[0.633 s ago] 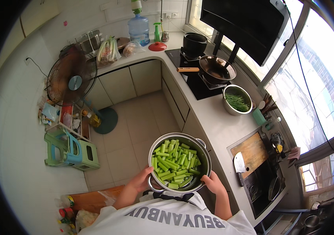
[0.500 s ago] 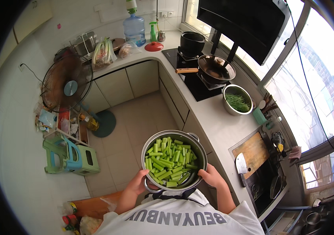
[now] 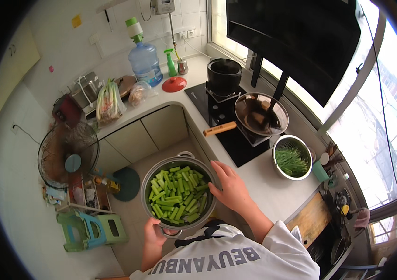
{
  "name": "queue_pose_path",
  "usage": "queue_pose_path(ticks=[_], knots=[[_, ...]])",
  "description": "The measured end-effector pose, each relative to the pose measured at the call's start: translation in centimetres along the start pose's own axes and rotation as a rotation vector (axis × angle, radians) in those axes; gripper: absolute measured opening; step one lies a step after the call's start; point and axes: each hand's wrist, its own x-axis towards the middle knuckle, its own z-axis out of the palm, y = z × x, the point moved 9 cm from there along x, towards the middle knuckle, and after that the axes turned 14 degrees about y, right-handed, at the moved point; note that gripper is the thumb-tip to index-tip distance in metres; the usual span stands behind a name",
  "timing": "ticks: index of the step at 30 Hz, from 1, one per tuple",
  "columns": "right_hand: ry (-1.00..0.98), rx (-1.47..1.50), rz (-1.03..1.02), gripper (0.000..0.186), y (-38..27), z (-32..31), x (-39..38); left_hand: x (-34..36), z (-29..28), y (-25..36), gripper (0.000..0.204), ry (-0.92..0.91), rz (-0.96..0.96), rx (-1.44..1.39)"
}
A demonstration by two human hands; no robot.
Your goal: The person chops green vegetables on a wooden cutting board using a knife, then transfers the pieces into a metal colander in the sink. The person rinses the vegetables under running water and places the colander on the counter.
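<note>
A steel pot (image 3: 146,215) full of cut green celery pieces (image 3: 179,191) hangs in front of my body, over the floor. My left hand (image 3: 154,233) grips its near left rim beside the near handle, thumb on top. At the pot's right rim is my right hand (image 3: 230,186), its fingers stretched out and apart; whether the fingertips touch the rim I cannot tell. To the right of it, a steel bowl (image 3: 277,171) of long thin greens (image 3: 292,161) stands on the counter (image 3: 266,200).
Beyond, a lidded wok (image 3: 260,114) with a wooden handle and a black pot (image 3: 224,77) sit on the black cooktop (image 3: 242,151). A cutting board (image 3: 312,217) lies at the right. A fan (image 3: 72,163) and green stools (image 3: 93,228) stand on the left.
The pot has moved left, with my left hand still on it. My right hand has changed from gripping the rim to outstretched fingers, higher along its right side. The view has shifted.
</note>
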Motion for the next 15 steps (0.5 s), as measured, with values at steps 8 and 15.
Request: queue_pose_path(ticks=[8, 15], knots=[[-0.312, 0.052, -0.247, 0.069, -1.4, 11.7, 10.1, 7.3, 5.7, 6.3, 0.058, -0.083, 0.064, 0.024], [-0.781, -0.156, -0.13, 0.105, 1.5, 24.7, 14.2, 12.7, 6.5, 12.6, 0.057, 0.125, 0.169, 0.105]])
